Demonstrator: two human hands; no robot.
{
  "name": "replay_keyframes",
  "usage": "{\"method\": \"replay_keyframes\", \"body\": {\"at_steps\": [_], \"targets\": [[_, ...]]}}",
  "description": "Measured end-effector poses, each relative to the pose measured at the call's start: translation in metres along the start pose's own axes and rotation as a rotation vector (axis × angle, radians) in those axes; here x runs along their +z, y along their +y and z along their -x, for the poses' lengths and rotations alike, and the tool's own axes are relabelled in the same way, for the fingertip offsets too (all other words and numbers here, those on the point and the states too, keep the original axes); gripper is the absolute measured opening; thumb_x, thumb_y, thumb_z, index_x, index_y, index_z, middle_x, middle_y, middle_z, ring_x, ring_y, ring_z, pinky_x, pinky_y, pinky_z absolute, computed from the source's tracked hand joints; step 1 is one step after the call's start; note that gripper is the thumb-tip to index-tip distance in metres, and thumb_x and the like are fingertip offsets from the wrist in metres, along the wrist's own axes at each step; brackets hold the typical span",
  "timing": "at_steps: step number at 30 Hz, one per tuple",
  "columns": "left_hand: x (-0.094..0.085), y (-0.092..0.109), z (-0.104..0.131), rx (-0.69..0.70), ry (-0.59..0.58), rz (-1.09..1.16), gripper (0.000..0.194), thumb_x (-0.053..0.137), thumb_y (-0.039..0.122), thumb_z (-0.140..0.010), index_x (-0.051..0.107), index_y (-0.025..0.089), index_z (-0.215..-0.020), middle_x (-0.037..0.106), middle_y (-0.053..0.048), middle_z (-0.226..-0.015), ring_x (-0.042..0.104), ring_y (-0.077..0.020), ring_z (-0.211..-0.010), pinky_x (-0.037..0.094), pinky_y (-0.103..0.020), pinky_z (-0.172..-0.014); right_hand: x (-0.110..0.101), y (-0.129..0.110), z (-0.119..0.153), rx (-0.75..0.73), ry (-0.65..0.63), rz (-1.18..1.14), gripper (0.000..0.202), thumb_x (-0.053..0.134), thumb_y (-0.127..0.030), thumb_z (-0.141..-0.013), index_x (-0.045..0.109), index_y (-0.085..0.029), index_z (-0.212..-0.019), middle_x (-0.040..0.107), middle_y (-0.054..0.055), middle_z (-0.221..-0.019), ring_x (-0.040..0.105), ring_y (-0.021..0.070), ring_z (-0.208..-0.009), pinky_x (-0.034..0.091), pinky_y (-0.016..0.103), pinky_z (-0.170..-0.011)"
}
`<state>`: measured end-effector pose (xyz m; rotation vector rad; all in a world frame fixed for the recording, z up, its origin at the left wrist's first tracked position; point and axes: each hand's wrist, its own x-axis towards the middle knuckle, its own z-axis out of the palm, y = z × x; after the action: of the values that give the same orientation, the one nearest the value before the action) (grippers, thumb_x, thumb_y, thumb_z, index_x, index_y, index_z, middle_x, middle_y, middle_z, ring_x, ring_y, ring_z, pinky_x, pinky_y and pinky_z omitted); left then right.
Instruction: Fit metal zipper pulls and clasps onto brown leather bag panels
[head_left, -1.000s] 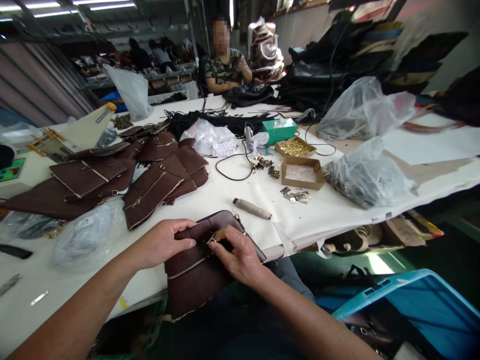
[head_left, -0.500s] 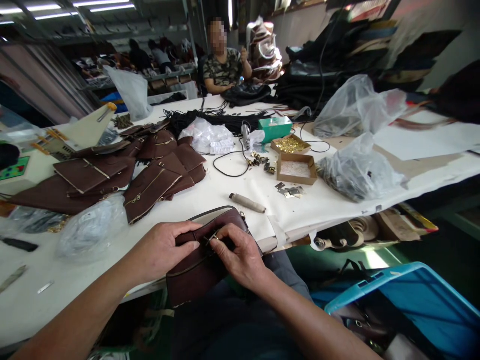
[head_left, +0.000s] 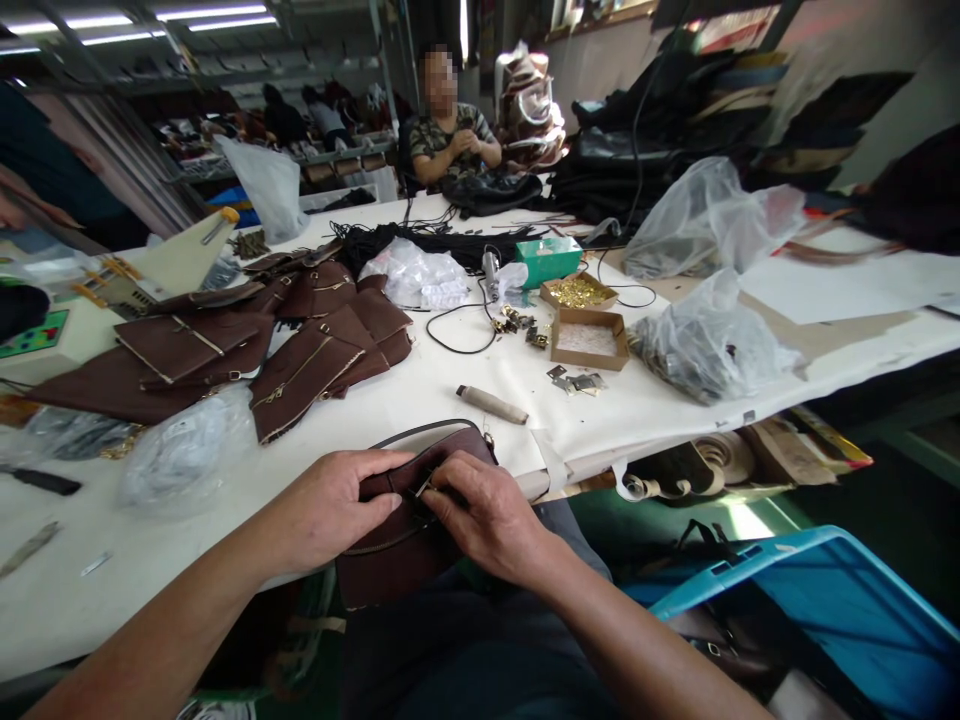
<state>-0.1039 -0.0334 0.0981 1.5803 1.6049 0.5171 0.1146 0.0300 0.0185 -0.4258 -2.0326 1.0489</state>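
Observation:
A dark brown leather bag (head_left: 390,575) with a zipper lies over my lap at the table's front edge. My left hand (head_left: 337,505) grips its left side, thumb on the front and fingers over the top. The thumb and fingers of my right hand (head_left: 480,510) pinch a small metal fitting (head_left: 424,486) on the bag's front. How the fitting joins the leather is hidden by my fingers. Just beyond the bag, a wrapped tool (head_left: 492,404) rests on the white table (head_left: 420,390).
Brown leather pieces (head_left: 307,365) are piled at the left beside a plastic bag (head_left: 187,450). Cardboard trays (head_left: 591,340) and small metal plates (head_left: 576,381) lie ahead. A blue crate (head_left: 847,590) stands low at the right. A person (head_left: 454,135) sits across the table.
My right hand's fingers have curled closer over the fitting, which has tilted a little. The person across has brought both hands together. Another person has come further into view at the far left.

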Motion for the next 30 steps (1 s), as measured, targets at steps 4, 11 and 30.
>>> {"method": "replay_keyframes", "body": {"at_steps": [4, 11, 30], "targets": [[0.001, -0.003, 0.001, -0.115, -0.081, 0.222, 0.053, 0.072, 0.03, -0.09, 0.071, 0.028, -0.143, 0.078, -0.002, -0.134, 0.076, -0.0292, -0.118, 0.062, -0.038, -0.1, 0.006, 0.003, 0.008, 0.056, 0.039, -0.102, 0.013, 0.062, -0.025, -0.106, 0.059, -0.023, -0.094, 0.062, 0.002, -0.088, 0.06, 0.0165, -0.081, 0.048, 0.03, -0.074], [-0.001, -0.005, 0.004, -0.211, -0.122, 0.442, 0.054, 0.081, 0.035, -0.085, 0.074, 0.022, -0.137, 0.083, -0.005, -0.117, 0.078, -0.0289, -0.106, 0.065, -0.039, -0.091, 0.008, 0.007, 0.017, 0.077, 0.089, -0.208, 0.012, 0.064, -0.027, -0.106, 0.061, -0.023, -0.096, 0.065, 0.001, -0.092, 0.062, 0.0152, -0.083, 0.051, 0.029, -0.078], [0.012, 0.009, 0.011, -0.06, -0.047, 0.113, 0.046, 0.071, 0.026, -0.088, 0.078, 0.029, -0.133, 0.081, 0.0, -0.128, 0.076, -0.0294, -0.117, 0.059, -0.04, -0.106, -0.015, -0.012, 0.006, 0.189, -0.105, -0.116, 0.013, 0.066, -0.028, -0.103, 0.063, -0.022, -0.092, 0.06, -0.002, -0.081, 0.054, 0.0139, -0.072, 0.044, 0.025, -0.064]]}}
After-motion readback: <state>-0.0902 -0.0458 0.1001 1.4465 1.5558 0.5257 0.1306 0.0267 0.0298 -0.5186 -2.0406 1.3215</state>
